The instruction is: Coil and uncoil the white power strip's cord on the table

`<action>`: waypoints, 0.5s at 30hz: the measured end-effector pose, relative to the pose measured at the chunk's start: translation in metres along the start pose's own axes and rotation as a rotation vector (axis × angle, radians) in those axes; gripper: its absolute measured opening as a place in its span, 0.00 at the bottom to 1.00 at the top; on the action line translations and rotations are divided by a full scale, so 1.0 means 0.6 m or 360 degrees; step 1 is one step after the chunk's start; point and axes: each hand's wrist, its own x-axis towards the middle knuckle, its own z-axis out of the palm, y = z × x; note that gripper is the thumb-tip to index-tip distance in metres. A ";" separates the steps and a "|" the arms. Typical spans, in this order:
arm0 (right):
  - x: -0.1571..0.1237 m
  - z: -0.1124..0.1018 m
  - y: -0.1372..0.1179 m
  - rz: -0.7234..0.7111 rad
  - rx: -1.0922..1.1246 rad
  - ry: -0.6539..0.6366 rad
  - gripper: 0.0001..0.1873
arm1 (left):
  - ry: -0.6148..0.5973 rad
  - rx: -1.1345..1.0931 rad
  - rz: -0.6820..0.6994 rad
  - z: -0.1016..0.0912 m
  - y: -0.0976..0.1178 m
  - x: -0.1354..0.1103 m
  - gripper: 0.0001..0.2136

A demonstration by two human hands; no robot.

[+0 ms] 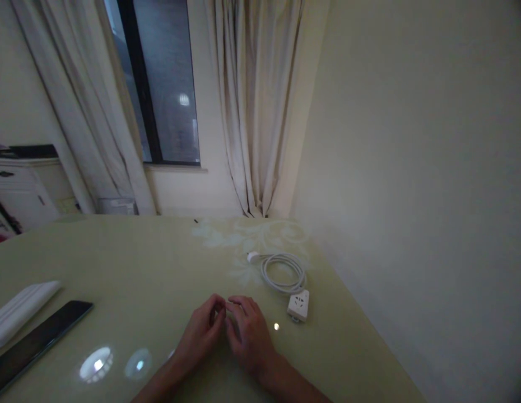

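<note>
The surface (159, 263) is smooth and glossy, a pale green glass-like sheet that throws back lamp spots. The socket block (298, 305) looks like hard white plastic with a slight sheen, and its coiled cable (283, 272) has a smooth white plastic sheath. The dark slab (37, 338) at the left is polished black. Beside it the white pad (21, 310) looks matt and ribbed. The curtains (256, 112) are soft matt cloth — creased, off-white. The wall (412, 168) is matt paint.
</note>
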 end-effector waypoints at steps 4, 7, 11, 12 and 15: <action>0.006 0.006 0.008 -0.0076 -0.0114 0.0006 0.26 | 0.0063 0.0086 0.0007 0.004 0.000 0.001 0.11; 0.010 0.004 0.015 -0.0177 -0.0211 0.0046 0.28 | 0.0103 0.0157 0.0075 0.007 0.005 0.005 0.11; 0.014 -0.001 0.030 -0.0250 -0.0282 0.0107 0.27 | 0.0163 0.0230 0.0136 0.016 0.012 0.008 0.11; 0.015 -0.002 0.033 -0.0252 -0.0293 0.0114 0.27 | 0.0175 0.0255 0.0145 0.019 0.013 0.009 0.11; 0.016 -0.006 0.039 -0.0243 -0.0324 0.0117 0.26 | 0.0199 0.0300 0.0147 0.026 0.016 0.011 0.11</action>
